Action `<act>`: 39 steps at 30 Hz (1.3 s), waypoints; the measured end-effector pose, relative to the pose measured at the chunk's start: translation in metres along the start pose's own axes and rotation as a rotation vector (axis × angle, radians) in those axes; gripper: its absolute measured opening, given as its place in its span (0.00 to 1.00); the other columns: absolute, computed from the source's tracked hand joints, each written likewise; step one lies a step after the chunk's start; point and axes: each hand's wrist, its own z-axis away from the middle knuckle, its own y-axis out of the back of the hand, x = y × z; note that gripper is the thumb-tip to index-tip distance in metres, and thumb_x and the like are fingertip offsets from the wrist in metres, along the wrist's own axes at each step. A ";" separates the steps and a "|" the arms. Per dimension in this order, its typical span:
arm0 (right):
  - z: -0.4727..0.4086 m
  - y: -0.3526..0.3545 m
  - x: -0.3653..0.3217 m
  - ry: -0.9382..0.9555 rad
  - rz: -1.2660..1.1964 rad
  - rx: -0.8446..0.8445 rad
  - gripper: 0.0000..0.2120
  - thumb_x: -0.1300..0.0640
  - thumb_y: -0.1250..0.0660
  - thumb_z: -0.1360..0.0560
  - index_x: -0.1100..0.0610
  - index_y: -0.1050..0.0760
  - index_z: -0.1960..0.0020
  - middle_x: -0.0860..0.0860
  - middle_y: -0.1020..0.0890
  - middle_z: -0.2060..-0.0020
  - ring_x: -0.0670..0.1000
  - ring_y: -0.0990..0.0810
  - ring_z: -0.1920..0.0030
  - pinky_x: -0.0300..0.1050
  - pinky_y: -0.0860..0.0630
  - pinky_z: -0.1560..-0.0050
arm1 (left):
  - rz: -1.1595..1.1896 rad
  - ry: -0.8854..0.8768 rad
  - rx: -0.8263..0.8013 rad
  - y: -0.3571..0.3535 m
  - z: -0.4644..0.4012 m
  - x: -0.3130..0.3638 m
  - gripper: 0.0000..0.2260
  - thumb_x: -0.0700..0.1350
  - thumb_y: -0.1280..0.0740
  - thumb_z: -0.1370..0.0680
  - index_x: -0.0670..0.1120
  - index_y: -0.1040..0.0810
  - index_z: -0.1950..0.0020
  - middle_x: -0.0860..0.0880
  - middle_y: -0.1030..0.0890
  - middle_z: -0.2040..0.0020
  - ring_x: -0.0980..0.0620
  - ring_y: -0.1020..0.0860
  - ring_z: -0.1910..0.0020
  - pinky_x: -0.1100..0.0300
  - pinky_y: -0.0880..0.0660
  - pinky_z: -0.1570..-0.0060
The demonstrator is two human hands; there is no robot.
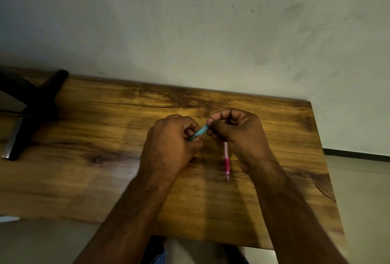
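Seen from the head camera: grips the lower end of a teal pen point(198, 133) in the curled fingers of the left hand point(172, 140) and pinches its upper end between thumb and fingers of the right hand point(237, 130), both hands close together over the middle of the wooden tabletop point(88, 141). Shows a pink pen point(226, 163) lying flat on the tabletop just beside the right wrist, tip toward the near edge, far end hidden under the hand. Shows also a black stand point(35, 105) at the far left, well apart from the hands.
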 end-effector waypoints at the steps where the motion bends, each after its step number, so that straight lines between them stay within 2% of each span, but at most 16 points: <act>1: -0.001 0.000 0.001 0.005 -0.017 0.016 0.04 0.68 0.25 0.27 0.63 0.17 0.53 0.59 0.13 0.61 0.51 0.14 0.63 0.40 0.17 0.60 | 0.001 0.013 -0.006 0.002 0.000 -0.001 0.07 0.48 0.21 0.30 0.53 0.14 0.53 0.57 0.20 0.60 0.59 0.22 0.61 0.59 0.21 0.59; 5: -0.005 0.005 0.002 0.002 0.006 0.048 0.03 0.67 0.25 0.27 0.63 0.17 0.54 0.57 0.13 0.63 0.50 0.14 0.64 0.41 0.16 0.59 | 0.015 0.029 0.010 0.010 0.001 -0.009 0.07 0.48 0.21 0.31 0.53 0.14 0.54 0.57 0.20 0.62 0.59 0.22 0.62 0.57 0.20 0.59; 9: -0.003 -0.006 0.009 -0.004 0.392 -0.056 0.04 0.64 0.25 0.26 0.57 0.15 0.54 0.52 0.12 0.62 0.44 0.14 0.63 0.41 0.16 0.57 | 0.013 0.022 0.032 0.016 0.002 -0.016 0.08 0.48 0.21 0.30 0.53 0.14 0.53 0.57 0.20 0.61 0.61 0.22 0.62 0.61 0.23 0.62; 12: -0.003 -0.016 0.018 0.111 0.710 -0.133 0.04 0.58 0.24 0.27 0.50 0.14 0.54 0.45 0.13 0.60 0.44 0.14 0.58 0.52 0.16 0.47 | 0.004 -0.013 0.039 0.019 0.003 -0.017 0.08 0.48 0.22 0.29 0.53 0.14 0.51 0.57 0.19 0.59 0.62 0.22 0.61 0.65 0.26 0.62; 14: -0.002 -0.019 0.020 0.173 0.805 -0.151 0.04 0.55 0.23 0.28 0.47 0.14 0.54 0.43 0.13 0.59 0.44 0.15 0.56 0.60 0.21 0.40 | 0.005 -0.026 0.045 0.019 0.003 -0.017 0.08 0.48 0.23 0.29 0.53 0.14 0.51 0.57 0.19 0.59 0.61 0.22 0.60 0.63 0.24 0.62; 15: -0.002 -0.019 0.020 0.197 0.835 -0.149 0.04 0.55 0.24 0.28 0.47 0.14 0.53 0.43 0.13 0.58 0.45 0.15 0.55 0.60 0.22 0.38 | 0.004 -0.032 0.050 0.019 0.003 -0.017 0.08 0.48 0.23 0.29 0.52 0.14 0.51 0.57 0.19 0.59 0.61 0.22 0.60 0.63 0.23 0.62; 18: -0.001 -0.019 0.020 0.255 0.903 -0.149 0.05 0.56 0.25 0.26 0.49 0.14 0.51 0.47 0.12 0.55 0.48 0.16 0.53 0.54 0.20 0.44 | 0.000 -0.044 0.056 0.017 0.002 -0.019 0.08 0.48 0.23 0.29 0.51 0.14 0.51 0.56 0.18 0.58 0.60 0.22 0.60 0.62 0.23 0.62; 21: -0.003 -0.018 0.020 0.274 0.938 -0.148 0.06 0.57 0.27 0.25 0.49 0.14 0.50 0.47 0.13 0.54 0.47 0.16 0.53 0.49 0.19 0.45 | -0.001 -0.045 0.058 0.014 0.001 -0.020 0.08 0.49 0.23 0.29 0.52 0.14 0.51 0.57 0.18 0.58 0.60 0.22 0.60 0.60 0.21 0.62; 24: -0.006 -0.010 0.015 0.194 0.665 -0.046 0.06 0.59 0.27 0.24 0.50 0.14 0.51 0.44 0.13 0.57 0.41 0.15 0.55 0.35 0.19 0.53 | -0.004 -0.030 0.048 0.013 -0.001 -0.019 0.09 0.51 0.23 0.29 0.53 0.14 0.50 0.57 0.18 0.57 0.61 0.21 0.58 0.63 0.23 0.61; 26: -0.005 -0.005 0.008 0.067 0.317 -0.038 0.05 0.61 0.28 0.23 0.55 0.15 0.49 0.50 0.12 0.58 0.43 0.14 0.57 0.34 0.19 0.56 | -0.002 -0.021 0.034 0.013 -0.002 -0.018 0.09 0.50 0.23 0.28 0.54 0.14 0.49 0.57 0.19 0.56 0.61 0.21 0.57 0.62 0.22 0.59; 28: -0.001 -0.003 0.003 -0.060 0.042 -0.119 0.06 0.65 0.30 0.22 0.61 0.16 0.47 0.58 0.12 0.55 0.48 0.13 0.57 0.37 0.18 0.56 | -0.004 -0.023 0.021 0.013 -0.003 -0.017 0.10 0.50 0.22 0.29 0.54 0.15 0.49 0.57 0.19 0.55 0.60 0.21 0.57 0.60 0.20 0.59; 31: 0.001 -0.006 0.005 -0.184 -0.101 -0.182 0.07 0.69 0.31 0.23 0.64 0.17 0.47 0.62 0.13 0.55 0.51 0.13 0.57 0.39 0.16 0.56 | 0.006 -0.041 -0.003 0.012 -0.003 -0.017 0.10 0.49 0.22 0.29 0.53 0.14 0.49 0.57 0.20 0.54 0.60 0.22 0.56 0.63 0.22 0.58; 35: -0.001 -0.008 0.007 -0.290 -0.252 -0.160 0.08 0.73 0.33 0.24 0.66 0.18 0.48 0.61 0.13 0.57 0.51 0.13 0.60 0.40 0.15 0.56 | 0.078 -0.085 -0.013 0.010 -0.008 -0.017 0.09 0.45 0.21 0.31 0.51 0.13 0.51 0.55 0.20 0.57 0.59 0.21 0.58 0.57 0.20 0.58; 39: -0.002 -0.006 0.008 -0.342 -0.379 -0.182 0.08 0.73 0.33 0.24 0.68 0.20 0.46 0.59 0.14 0.59 0.49 0.13 0.61 0.39 0.15 0.57 | 0.204 -0.087 -0.037 0.012 -0.012 -0.016 0.09 0.44 0.21 0.30 0.51 0.13 0.51 0.56 0.18 0.57 0.61 0.20 0.57 0.65 0.23 0.59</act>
